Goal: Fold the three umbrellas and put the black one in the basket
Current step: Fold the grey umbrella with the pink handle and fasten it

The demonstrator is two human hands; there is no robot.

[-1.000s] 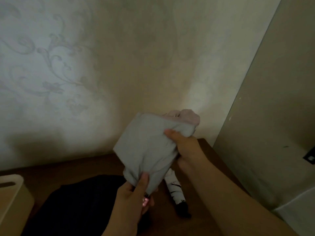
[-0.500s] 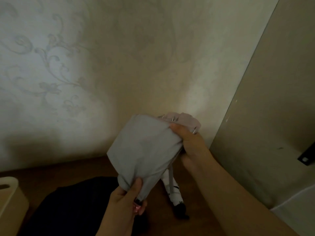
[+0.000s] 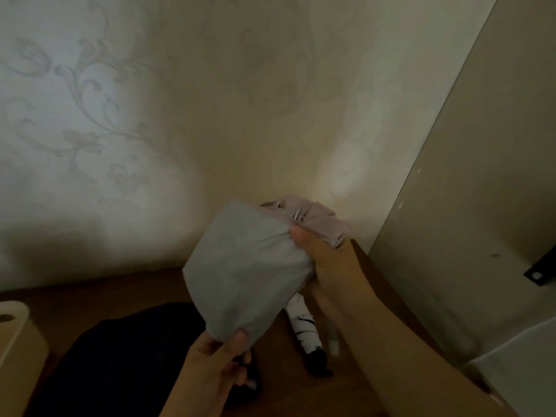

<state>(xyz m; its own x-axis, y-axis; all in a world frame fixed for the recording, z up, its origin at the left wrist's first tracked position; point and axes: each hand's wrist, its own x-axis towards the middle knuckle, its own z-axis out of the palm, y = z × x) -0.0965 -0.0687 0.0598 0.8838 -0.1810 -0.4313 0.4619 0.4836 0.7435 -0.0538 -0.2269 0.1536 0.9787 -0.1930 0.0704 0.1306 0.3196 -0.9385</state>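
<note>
Grey fabric canopy of the pale folding umbrella is held aloft: my left hand pinches its lower end, my right hand gathers the ribs for wrapping. Below, seemingly on the table, the black umbrella awaits the basket.

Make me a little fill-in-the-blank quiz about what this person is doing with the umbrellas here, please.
1. Both hands hold the ____ umbrella up in front of the wall.
2. The left hand pinches its lower end, while the right hand grips its ____ end.
3. The black umbrella lies on the ____ table below.
4. The white umbrella with black marks lies to the ____ of the black one.

Missing words: grey; upper; brown; right
</note>
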